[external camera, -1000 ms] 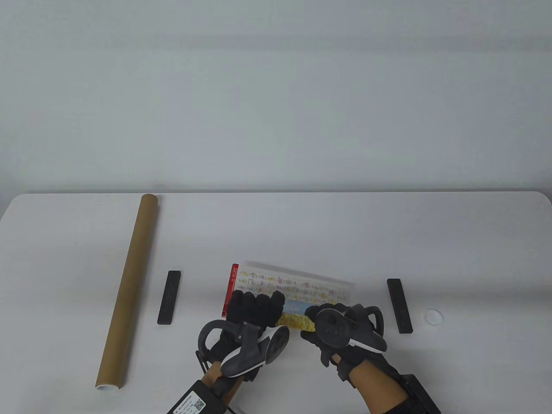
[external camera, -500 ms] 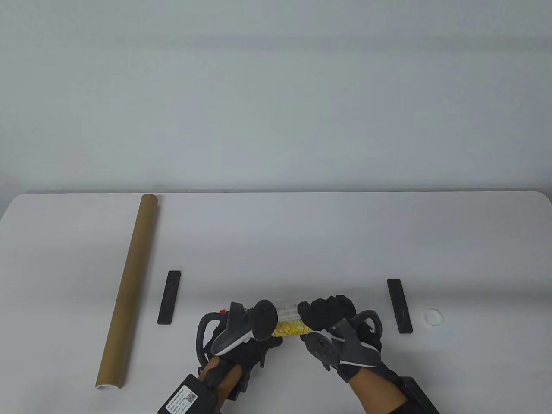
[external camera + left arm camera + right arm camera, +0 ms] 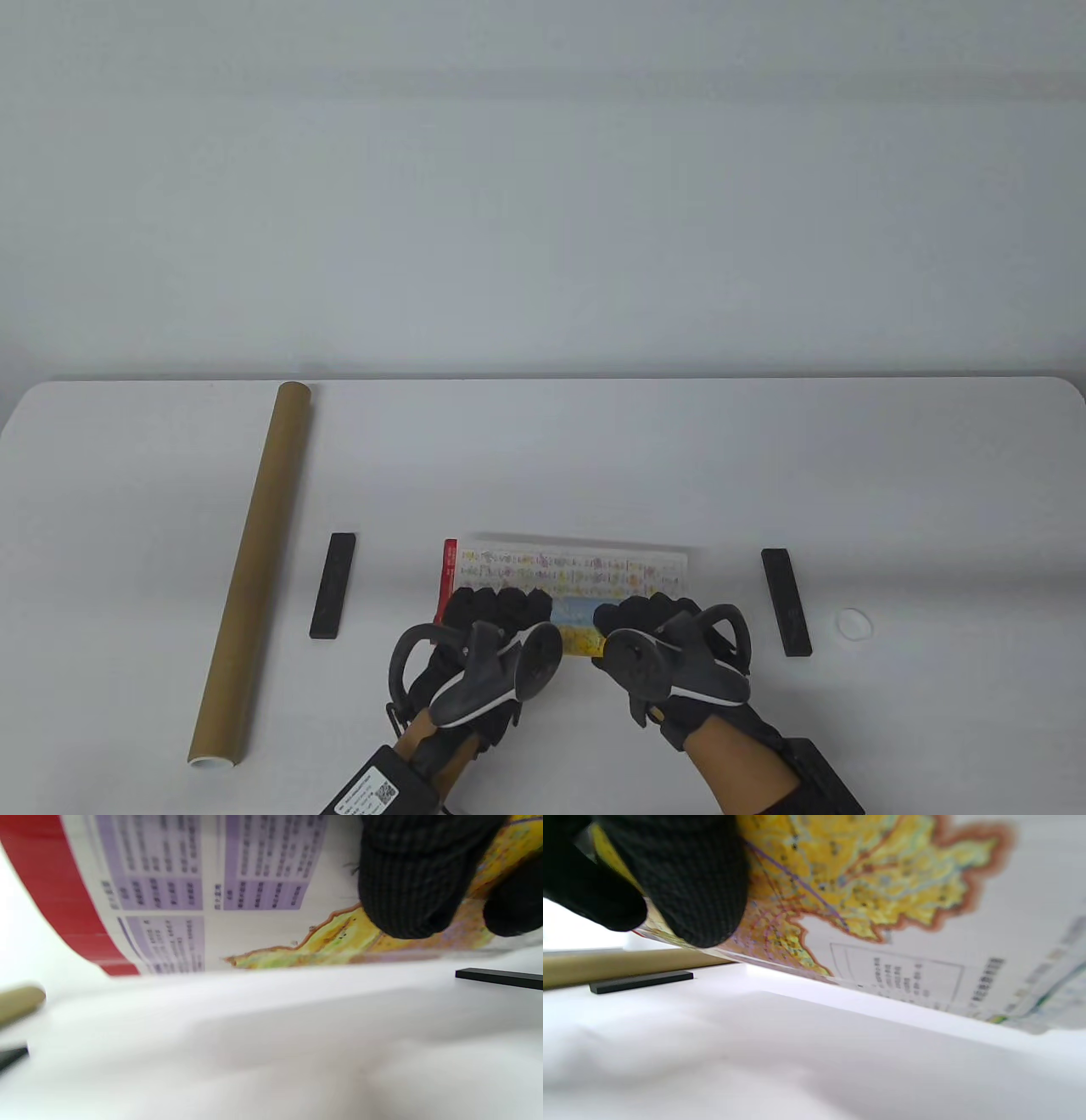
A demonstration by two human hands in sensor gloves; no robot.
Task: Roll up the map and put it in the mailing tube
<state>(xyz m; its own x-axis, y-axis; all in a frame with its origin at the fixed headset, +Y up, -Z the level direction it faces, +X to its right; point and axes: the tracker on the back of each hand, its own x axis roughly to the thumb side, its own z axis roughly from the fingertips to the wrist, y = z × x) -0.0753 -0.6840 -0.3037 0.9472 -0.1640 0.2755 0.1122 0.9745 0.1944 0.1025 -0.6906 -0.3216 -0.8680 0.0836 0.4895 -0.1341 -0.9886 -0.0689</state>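
The map (image 3: pixel 577 564), loosely rolled with a red strip at its left end, lies across the table's near middle. My left hand (image 3: pixel 496 607) curls over its left part and my right hand (image 3: pixel 649 611) over its right part. In the left wrist view my fingertips (image 3: pixel 407 891) press the curved map (image 3: pixel 237 878). In the right wrist view my fingertips (image 3: pixel 687 878) grip the map (image 3: pixel 882 891), whose edge hangs just above the table. The brown mailing tube (image 3: pixel 254 560) lies lengthwise at the left, its open end towards me.
Two black bar weights lie on the table, one (image 3: pixel 333 584) between tube and map, one (image 3: pixel 786 601) right of the map. A small white cap (image 3: pixel 853 624) sits further right. The white table (image 3: pixel 543 458) ends at a grey wall behind.
Half a second ago both hands had drawn the roll towards me, hiding most of it. Now they have turned forward, more of the map shows, and it lies level rather than tilted.
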